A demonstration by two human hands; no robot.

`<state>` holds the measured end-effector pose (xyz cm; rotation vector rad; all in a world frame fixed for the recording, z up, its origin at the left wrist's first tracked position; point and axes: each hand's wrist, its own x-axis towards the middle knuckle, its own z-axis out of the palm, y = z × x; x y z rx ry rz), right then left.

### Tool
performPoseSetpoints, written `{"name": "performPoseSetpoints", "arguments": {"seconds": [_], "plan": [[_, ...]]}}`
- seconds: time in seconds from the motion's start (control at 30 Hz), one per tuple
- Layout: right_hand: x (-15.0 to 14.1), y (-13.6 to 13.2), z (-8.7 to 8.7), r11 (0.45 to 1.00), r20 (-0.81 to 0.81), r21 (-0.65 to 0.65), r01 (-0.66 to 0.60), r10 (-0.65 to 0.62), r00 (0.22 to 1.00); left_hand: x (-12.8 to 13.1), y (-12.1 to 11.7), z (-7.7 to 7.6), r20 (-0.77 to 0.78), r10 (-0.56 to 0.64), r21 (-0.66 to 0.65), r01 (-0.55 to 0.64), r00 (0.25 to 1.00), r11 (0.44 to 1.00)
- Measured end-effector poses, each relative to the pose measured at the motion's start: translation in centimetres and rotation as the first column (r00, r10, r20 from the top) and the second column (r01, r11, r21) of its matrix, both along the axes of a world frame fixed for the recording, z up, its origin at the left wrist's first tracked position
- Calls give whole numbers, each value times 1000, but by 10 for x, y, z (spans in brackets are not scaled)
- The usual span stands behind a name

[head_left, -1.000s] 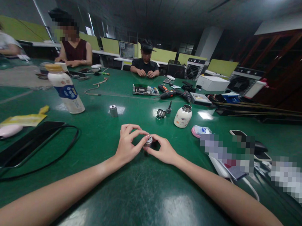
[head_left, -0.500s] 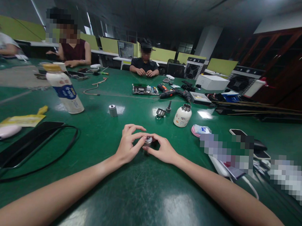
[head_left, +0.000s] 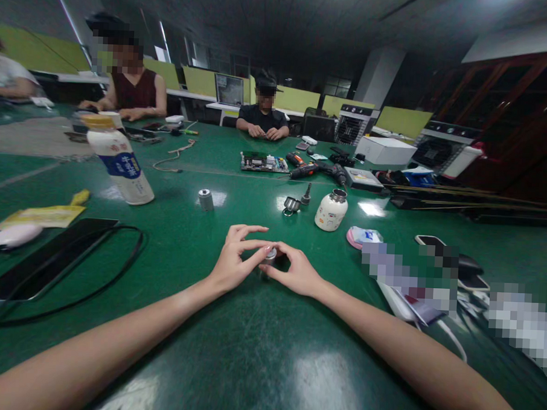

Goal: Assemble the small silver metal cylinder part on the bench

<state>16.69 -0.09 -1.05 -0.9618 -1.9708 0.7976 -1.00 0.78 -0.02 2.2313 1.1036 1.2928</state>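
Observation:
A small silver metal cylinder [head_left: 270, 263] stands upright on the green table, between my hands. My right hand [head_left: 298, 271] grips it with thumb and index finger, curved around from the right. From the left, my left hand [head_left: 235, 255] pinches at its upper rim with thumb and index finger; its other fingers stretch out above. The fingertips hide part of the cylinder. Further off to the left stands a similar silver cylinder [head_left: 205, 201]. Beyond my right hand are a cream bottle with an uncovered neck [head_left: 331, 212], a metal cup lid [head_left: 291, 204] and a dark stopper [head_left: 306, 195].
A milk bottle [head_left: 123, 168], a black tablet [head_left: 49, 258] and a looped cable lie left. A circuit board [head_left: 262, 163], power drills [head_left: 318, 169] and a white box [head_left: 384, 150] occupy the far side. Phones and cables lie right. Several people sit around the table.
My left thumb and index fingertips have shifted slightly right, over the cylinder's rim. My right hand keeps its grip. The seated person at far left has lowered a hand to the table.

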Motion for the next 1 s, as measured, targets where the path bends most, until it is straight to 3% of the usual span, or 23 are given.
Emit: {"name": "performPoseSetpoints", "arguments": {"seconds": [0.53, 0.63, 0.7, 0.8, 0.9, 1.0], "plan": [[1, 1, -2, 1000, 1, -5, -14, 14, 1000, 2, 0, 0, 57, 74, 112, -79, 996, 990], [0, 0, 0, 1000, 6, -10, -9, 9, 1000, 2, 0, -1, 81, 170, 142, -181, 982, 973], [0, 0, 0, 1000, 5, -20, -8, 8, 1000, 2, 0, -3, 62, 299, 114, -304, 952, 946], [1, 0, 0, 1000, 2, -26, -14, 15, 1000, 1, 2, -8, -106, 478, 13, -479, 872, 878], [1, 1, -1, 1000, 5, -19, -21, 21, 1000, -1, 3, -13, -281, 517, -38, -547, 809, 836], [2, 1, -2, 1000, 10, -15, -24, 24, 1000, -2, 3, -14, -298, 519, -40, -554, 801, 832]]}}
